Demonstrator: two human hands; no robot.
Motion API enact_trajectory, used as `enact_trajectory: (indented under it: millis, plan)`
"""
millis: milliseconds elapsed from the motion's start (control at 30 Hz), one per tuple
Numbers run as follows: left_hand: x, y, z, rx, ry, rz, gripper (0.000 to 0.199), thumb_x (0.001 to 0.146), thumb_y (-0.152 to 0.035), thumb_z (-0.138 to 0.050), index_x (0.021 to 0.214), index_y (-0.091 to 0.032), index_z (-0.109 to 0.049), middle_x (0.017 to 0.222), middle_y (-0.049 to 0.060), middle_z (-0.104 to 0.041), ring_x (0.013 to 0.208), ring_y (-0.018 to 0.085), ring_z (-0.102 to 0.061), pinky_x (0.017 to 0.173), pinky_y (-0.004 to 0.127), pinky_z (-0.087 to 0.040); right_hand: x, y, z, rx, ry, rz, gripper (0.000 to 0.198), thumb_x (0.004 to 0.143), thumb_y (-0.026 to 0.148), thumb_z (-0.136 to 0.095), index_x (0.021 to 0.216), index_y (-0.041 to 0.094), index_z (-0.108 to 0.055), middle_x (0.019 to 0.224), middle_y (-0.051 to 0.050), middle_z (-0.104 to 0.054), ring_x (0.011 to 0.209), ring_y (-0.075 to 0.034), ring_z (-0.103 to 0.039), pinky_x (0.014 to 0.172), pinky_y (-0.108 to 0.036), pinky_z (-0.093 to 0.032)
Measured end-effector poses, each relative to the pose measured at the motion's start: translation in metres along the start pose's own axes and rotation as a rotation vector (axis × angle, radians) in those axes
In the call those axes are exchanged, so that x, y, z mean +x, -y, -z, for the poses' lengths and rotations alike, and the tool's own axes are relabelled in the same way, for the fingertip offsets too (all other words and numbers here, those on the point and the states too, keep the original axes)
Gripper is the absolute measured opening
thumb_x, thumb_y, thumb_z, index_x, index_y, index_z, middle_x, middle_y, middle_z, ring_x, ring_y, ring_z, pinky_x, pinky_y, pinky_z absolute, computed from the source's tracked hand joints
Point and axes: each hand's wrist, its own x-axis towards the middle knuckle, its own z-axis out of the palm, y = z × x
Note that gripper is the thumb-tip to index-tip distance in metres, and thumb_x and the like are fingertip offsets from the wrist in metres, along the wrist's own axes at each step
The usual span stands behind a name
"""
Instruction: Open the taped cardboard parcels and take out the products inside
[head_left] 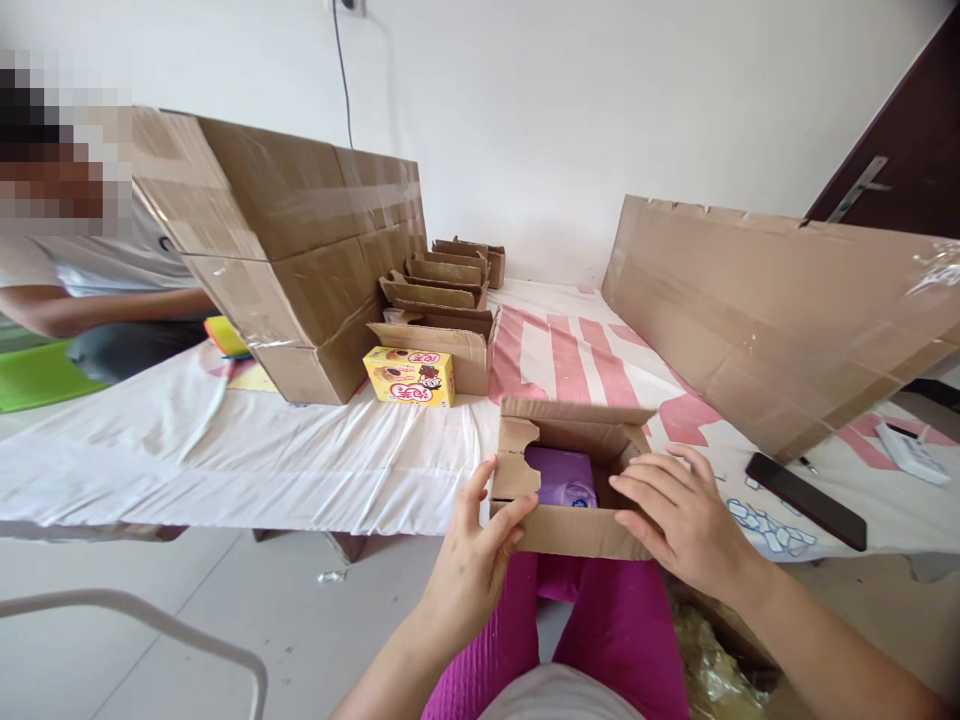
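Observation:
A small cardboard box (589, 532) sits at the table's front edge, just above my lap, its top flaps open. Inside it lies a purple soft packet (562, 477). My left hand (480, 535) grips the box's left end, thumb over the notched side flap (517, 465) and fingers at the outer wall. At the right end, my right hand (679, 510) has its fingers stretched out across the rim, holding nothing. The right flap is mostly hidden behind that hand.
A yellow snack box (410, 378) stands beside a row of open cardboard boxes (442, 345). Large cardboard panels rise at left (300, 260) and right (772, 310). Near my right hand lie a black phone (806, 500) and a white power strip (911, 452). Another person (112, 290) sits at far left.

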Motion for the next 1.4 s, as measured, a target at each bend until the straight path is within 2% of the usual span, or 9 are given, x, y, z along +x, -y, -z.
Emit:
enact_trajectory:
  millis: [167,333,567,767,933,1033,1133,1267,1400]
  plan:
    - [-0.002,0.001,-0.003,-0.015,-0.011,0.018,0.042,0.095,-0.008,-0.04,0.128,-0.031,-0.052,0.154,0.009,-0.021,0.142,0.026,-0.033,0.105,0.043,-0.046,-0.002,-0.019,0.009,-0.206,-0.124,-0.124,0.015,0.09,0.027,-0.058,0.098,0.02,-0.069,0.093,-0.005,-0.07,0.09,-0.021,-0.059,0.095,-0.043,-0.035]
    - [0.001,0.003,-0.007,-0.018,-0.019,0.011,0.043,0.095,-0.009,-0.039,0.13,-0.032,-0.05,0.154,0.01,-0.021,0.14,0.028,-0.036,0.102,0.043,-0.049,-0.014,-0.033,0.001,-0.319,-0.082,-0.268,0.02,0.092,0.033,-0.055,0.096,0.02,-0.07,0.087,-0.006,-0.072,0.092,-0.024,-0.06,0.092,-0.043,-0.034]
    - [0.0,0.011,-0.004,-0.246,-0.092,0.071,0.038,0.098,-0.027,-0.043,0.135,-0.031,-0.042,0.152,0.011,-0.026,0.136,0.028,-0.038,0.103,0.047,-0.045,-0.025,-0.037,-0.011,-0.106,0.09,-0.259,0.047,0.098,0.045,-0.04,0.128,0.013,-0.056,0.096,-0.012,-0.069,0.089,-0.025,-0.061,0.08,-0.04,-0.047]
    - [0.013,0.017,0.005,-0.498,-0.069,0.34,0.054,0.089,-0.044,-0.058,0.136,-0.029,-0.037,0.139,0.012,-0.041,0.122,0.026,-0.048,0.091,0.04,-0.05,-0.024,-0.032,-0.009,0.009,0.086,-0.245,0.041,0.096,0.046,-0.046,0.122,0.017,-0.059,0.1,-0.011,-0.067,0.097,-0.026,-0.061,0.081,-0.04,-0.051]
    - [0.036,0.004,0.009,-0.334,0.025,0.4,0.075,0.078,-0.042,-0.071,0.141,-0.029,-0.033,0.132,0.011,-0.046,0.12,0.028,-0.05,0.097,0.048,-0.047,-0.025,-0.023,-0.007,0.021,0.059,-0.208,0.035,0.094,0.048,-0.049,0.1,0.019,-0.068,0.092,-0.01,-0.064,0.091,-0.024,-0.058,0.078,-0.038,-0.051]
    - [0.044,-0.007,0.011,-0.1,0.073,0.295,0.05,0.085,-0.042,-0.064,0.132,-0.03,-0.051,0.148,0.01,-0.031,0.131,0.033,-0.043,0.105,0.053,-0.041,-0.029,-0.018,-0.007,0.03,0.032,-0.189,0.038,0.093,0.051,-0.049,0.085,0.019,-0.068,0.087,-0.01,-0.059,0.089,-0.024,-0.056,0.074,-0.037,-0.051]
    - [0.046,-0.014,0.013,0.088,0.109,0.197,0.033,0.087,-0.046,-0.06,0.113,-0.026,-0.065,0.156,0.008,-0.02,0.129,0.036,-0.046,0.102,0.053,-0.046,-0.032,-0.014,-0.009,0.043,0.014,-0.191,0.037,0.093,0.05,-0.049,0.086,0.019,-0.067,0.09,-0.011,-0.058,0.094,-0.025,-0.055,0.076,-0.037,-0.051]
    - [0.045,-0.015,0.02,0.138,0.03,0.221,0.036,0.082,-0.046,-0.065,0.108,-0.023,-0.057,0.158,0.012,-0.02,0.11,0.032,-0.062,0.078,0.045,-0.058,-0.035,-0.012,-0.012,0.069,0.011,-0.199,0.037,0.093,0.05,-0.048,0.089,0.017,-0.065,0.094,-0.011,-0.056,0.096,-0.026,-0.054,0.077,-0.039,-0.051]
    - [0.041,-0.008,0.029,-0.004,-0.089,0.308,0.03,0.083,-0.034,-0.065,0.105,-0.022,-0.049,0.146,0.014,-0.041,0.108,0.027,-0.063,0.072,0.038,-0.059,-0.036,-0.01,-0.013,0.081,-0.012,-0.2,0.035,0.093,0.049,-0.049,0.09,0.018,-0.064,0.096,-0.012,-0.056,0.097,-0.026,-0.054,0.077,-0.039,-0.051]
